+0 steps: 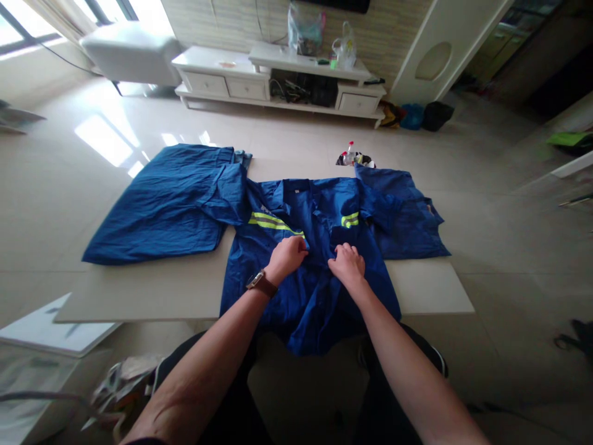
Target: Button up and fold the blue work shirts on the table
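A blue work jacket (296, 296) with yellow-green reflective stripes lies spread over the table, collar away from me, its lower edge hanging over the front edge. My left hand (288, 254), with a watch on its wrist, is closed on the left front edge of the jacket near the stripe. Opposite it, my right hand (348, 264) has its fingers curled on the right front edge. The two hands are a little apart, with a strip of blue cloth between them. What exactly sits under the fingertips is hidden.
Folded blue garments (171, 204) are piled on the table's left side, and another blue garment (407, 216) lies at the right. Beyond the white table (430, 290), bottles with red caps (350, 148) show at its far edge. A white TV cabinet (208, 62) stands by the wall.
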### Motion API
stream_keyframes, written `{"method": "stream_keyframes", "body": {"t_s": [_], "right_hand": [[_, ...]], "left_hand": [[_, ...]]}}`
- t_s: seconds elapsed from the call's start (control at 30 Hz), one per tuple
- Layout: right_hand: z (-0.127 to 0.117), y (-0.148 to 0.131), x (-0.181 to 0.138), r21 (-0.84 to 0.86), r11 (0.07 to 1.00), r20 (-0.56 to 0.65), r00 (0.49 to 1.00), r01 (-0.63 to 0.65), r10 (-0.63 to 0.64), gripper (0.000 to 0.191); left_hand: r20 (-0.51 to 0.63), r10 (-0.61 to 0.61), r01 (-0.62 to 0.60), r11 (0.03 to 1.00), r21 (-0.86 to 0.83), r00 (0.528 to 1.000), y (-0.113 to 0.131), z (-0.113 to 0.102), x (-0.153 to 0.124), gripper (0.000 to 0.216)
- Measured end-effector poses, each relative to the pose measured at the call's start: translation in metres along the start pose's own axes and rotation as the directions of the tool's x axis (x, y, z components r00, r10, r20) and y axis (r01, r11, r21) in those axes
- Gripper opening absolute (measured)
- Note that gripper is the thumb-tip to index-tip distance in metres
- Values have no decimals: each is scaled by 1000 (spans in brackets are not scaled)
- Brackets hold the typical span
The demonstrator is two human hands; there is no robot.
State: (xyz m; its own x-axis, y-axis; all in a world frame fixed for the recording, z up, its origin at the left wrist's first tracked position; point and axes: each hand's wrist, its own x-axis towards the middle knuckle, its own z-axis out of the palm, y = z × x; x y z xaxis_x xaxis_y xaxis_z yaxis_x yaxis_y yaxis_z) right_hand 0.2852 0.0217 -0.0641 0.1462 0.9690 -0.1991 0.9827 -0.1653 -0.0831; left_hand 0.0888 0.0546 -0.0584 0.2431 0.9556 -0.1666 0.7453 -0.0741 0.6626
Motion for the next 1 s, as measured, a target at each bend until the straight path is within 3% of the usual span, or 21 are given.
{"method": "stream_keyframes", "body": {"t_s": [0.17,0.3,0.37,0.47,0.57,0.63,0.7,0.87,1.0], "right_hand": [[2,10,-7,102,994,-5,999,-34,34,27],[-3,16,-9,440,898,-112,991,-19,75,18],[-3,19,-8,669,743,-135,988,32,79,17],[0,19,-4,920,393,-41,991,-12,126,26],[-1,13,3,988,97,115,989,-124,90,38],[-5,10,8,984,14,175,984,-176,31,41],[-11,9,13,985,45,168,985,-169,34,39],[-25,24,20,951,307,-7,994,-27,108,28],[-26,33,23,948,309,64,997,-75,44,28]], "left_hand": [[8,33,-32,998,-60,999,1,-4,-17,4],[-63,42,-52,984,-173,997,12,-8,-26,4],[-127,33,-64,967,-245,991,19,-8,-27,3],[-160,5,-61,936,-347,987,28,-7,-22,2],[-144,-4,-61,894,-443,990,30,-2,-11,3],[-131,-2,-64,862,-502,991,28,2,-3,4],[-124,-8,-63,827,-558,992,24,5,6,5],[-119,-7,-68,784,-617,993,20,12,24,10],[-113,-9,-61,795,-604,994,24,17,29,8]]}}
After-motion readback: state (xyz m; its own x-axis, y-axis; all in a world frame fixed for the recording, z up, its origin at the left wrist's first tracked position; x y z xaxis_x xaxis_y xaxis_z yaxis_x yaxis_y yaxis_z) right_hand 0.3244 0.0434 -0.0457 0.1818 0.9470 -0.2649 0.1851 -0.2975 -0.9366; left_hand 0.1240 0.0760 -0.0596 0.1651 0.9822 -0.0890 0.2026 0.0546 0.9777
